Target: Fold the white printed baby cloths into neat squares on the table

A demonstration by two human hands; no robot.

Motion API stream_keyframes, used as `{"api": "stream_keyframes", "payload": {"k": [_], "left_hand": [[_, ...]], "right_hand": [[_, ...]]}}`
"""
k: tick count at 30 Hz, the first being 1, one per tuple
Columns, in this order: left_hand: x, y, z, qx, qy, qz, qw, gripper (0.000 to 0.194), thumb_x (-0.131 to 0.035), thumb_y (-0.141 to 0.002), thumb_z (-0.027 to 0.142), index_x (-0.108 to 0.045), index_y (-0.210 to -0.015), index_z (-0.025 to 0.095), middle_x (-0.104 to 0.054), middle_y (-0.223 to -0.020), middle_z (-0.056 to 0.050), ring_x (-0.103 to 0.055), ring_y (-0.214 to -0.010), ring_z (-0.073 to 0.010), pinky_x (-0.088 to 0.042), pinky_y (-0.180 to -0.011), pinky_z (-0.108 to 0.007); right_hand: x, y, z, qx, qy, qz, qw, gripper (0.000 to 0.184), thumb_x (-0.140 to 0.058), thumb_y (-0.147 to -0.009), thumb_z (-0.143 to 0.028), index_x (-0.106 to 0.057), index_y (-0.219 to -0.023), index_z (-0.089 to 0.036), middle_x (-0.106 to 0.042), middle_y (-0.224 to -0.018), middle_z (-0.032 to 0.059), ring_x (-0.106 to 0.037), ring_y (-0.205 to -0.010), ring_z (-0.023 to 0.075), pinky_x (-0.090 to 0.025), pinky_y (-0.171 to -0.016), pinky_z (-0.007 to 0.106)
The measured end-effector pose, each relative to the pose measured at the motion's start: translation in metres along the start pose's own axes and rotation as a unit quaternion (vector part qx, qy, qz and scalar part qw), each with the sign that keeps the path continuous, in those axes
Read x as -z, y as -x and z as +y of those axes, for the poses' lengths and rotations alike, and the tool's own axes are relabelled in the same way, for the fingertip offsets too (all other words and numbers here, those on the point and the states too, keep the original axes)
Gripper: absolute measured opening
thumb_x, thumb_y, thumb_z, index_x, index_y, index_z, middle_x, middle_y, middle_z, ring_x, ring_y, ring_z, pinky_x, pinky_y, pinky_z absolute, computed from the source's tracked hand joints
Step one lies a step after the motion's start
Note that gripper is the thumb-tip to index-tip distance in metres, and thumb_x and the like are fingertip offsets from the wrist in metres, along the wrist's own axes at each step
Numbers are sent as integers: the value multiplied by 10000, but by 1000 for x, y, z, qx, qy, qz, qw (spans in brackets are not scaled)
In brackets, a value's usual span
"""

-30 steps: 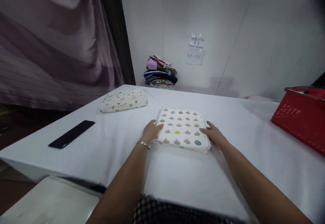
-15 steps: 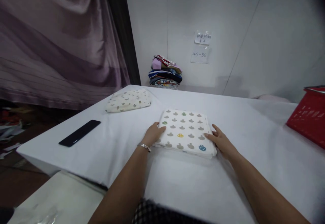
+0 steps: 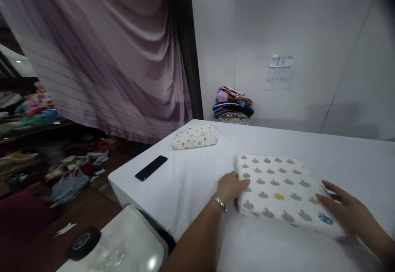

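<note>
A folded white cloth (image 3: 284,185) printed with grey, green, yellow and blue mushroom shapes is in front of me, at or just above the white tabletop. My left hand (image 3: 231,187), with a silver bracelet at the wrist, grips its left edge, thumb on top and fingers underneath. On the right edge my right hand (image 3: 342,206) holds it the same way, thumb over the top; its other fingers are partly hidden. Farther back on the table lies another folded cloth (image 3: 195,137), cream with small dark prints.
A black flat phone-like slab (image 3: 151,168) lies near the left edge of the white table (image 3: 191,181). Against the wall rises a stack of folded clothes (image 3: 233,105). A white stool-like surface (image 3: 135,235) stands at lower left. Bags and clutter (image 3: 69,183) cover the floor beyond.
The view has swung left, so the table and its items shift right and the red basket has left the picture. Both hands keep hold of the mushroom-print cloth, which appears nearer and raised.
</note>
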State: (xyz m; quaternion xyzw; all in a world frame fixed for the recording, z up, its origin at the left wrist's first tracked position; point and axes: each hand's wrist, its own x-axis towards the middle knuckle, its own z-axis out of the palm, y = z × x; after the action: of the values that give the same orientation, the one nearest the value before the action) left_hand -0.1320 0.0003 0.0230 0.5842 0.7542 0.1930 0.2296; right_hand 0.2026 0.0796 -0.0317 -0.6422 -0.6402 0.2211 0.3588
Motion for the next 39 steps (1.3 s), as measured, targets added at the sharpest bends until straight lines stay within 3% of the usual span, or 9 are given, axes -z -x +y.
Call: {"api": "stream_keyframes", "payload": {"k": [3,5,11,16,20,23,30,35,39], "left_hand": [[-2,0,-2,-11,-13,34,999,445,-458,-760,589,-609,-924,204,-663,-938,-82,-604,-895,-254,-442,-751,-331],[-6,-1,-3,-36,-12,75,996,419,-449,-782,561,-594,-956,208,-642,-972,-87,-585,-928,-248,-442,-785,-340],[-11,-4,4,-162,-8,169,972,395,-484,-817,373,-512,-1170,199,-512,-1245,-95,-433,-1174,-217,-335,-1028,-330],[-6,-30,29,-252,-46,138,957,505,-444,-839,465,-459,-1262,189,-399,-1397,-83,-291,-1314,-215,-203,-1112,-390],[-14,-61,31,-177,-84,44,980,649,-370,-831,572,-346,-1358,193,-254,-1483,-86,-160,-1375,-252,-118,-1106,-518],[-24,-75,21,-115,-73,9,991,678,-327,-834,590,-280,-1396,214,-174,-1509,-57,-103,-1391,-240,-151,-1097,-510],[-20,-89,23,-106,-20,9,994,656,-492,-786,505,-372,-1344,182,-239,-1488,-76,-128,-1388,-222,-142,-1116,-390],[-14,-71,28,-85,29,63,994,534,-491,-811,420,-435,-1288,187,-299,-1464,-89,-184,-1376,-213,-173,-1108,-332],[-15,-43,19,-45,64,125,989,562,-464,-826,387,-389,-1305,102,-376,-1400,-174,-335,-1306,-247,-263,-1066,-347]], "right_hand": [[-14,14,-12,202,85,65,974,509,-446,-771,-542,-517,-1230,-334,-502,-1303,89,-470,-1182,332,-357,-1001,509],[-27,28,-24,297,109,50,947,525,-410,-798,-530,-498,-1268,-311,-480,-1333,93,-420,-1234,309,-327,-1023,503],[-58,52,-37,374,213,-92,898,473,-333,-832,-498,-558,-1218,-344,-468,-1357,34,-386,-1267,290,-279,-1002,561],[-58,53,-37,364,218,-56,904,499,-307,-848,-487,-549,-1241,-297,-446,-1374,52,-397,-1261,283,-265,-1008,548],[-55,55,-44,357,199,-83,909,495,-326,-852,-477,-535,-1256,-279,-432,-1385,57,-382,-1273,280,-247,-1022,543],[-51,57,-52,322,185,-100,923,484,-341,-863,-463,-523,-1267,-270,-413,-1398,56,-357,-1290,270,-202,-1050,529],[-37,63,-74,266,172,-158,935,442,-359,-901,-402,-477,-1305,-265,-345,-1441,50,-263,-1341,232,-106,-1090,479],[-30,63,-77,252,90,-168,949,408,-416,-885,-399,-525,-1253,-262,-377,-1424,48,-271,-1337,238,-111,-1089,493],[-16,46,-66,201,-35,-67,977,359,-511,-818,-376,-621,-1127,-228,-506,-1320,67,-378,-1276,235,-216,-1085,442]]}}
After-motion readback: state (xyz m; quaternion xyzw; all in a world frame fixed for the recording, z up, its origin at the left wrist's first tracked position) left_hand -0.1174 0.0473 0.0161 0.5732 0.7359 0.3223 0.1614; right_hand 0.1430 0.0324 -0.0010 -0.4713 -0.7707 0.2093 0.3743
